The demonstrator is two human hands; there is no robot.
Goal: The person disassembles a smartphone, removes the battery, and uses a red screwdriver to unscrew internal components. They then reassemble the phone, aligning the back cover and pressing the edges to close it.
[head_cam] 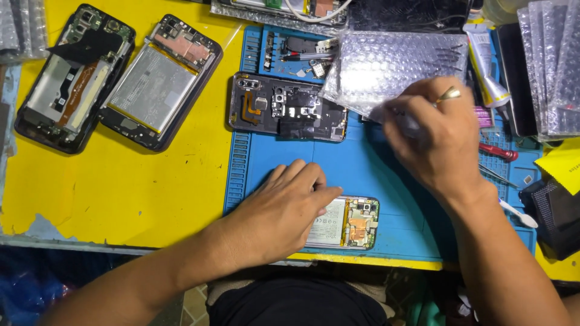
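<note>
Your left hand [284, 208] lies flat, fingers spread, pressing an opened phone [350, 222] on the blue mat [374, 169] | Your right hand [435, 142] curls at the bubble wrap [393, 66]; grip unclear.

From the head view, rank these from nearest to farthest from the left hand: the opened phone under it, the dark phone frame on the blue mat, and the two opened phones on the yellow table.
1. Opened phone: under the left hand, touching.
2. Dark phone frame: just above, on the blue mat.
3. Silver-battery phone: upper left, on the yellow table.
4. Far-left phone: beyond it.
</note>
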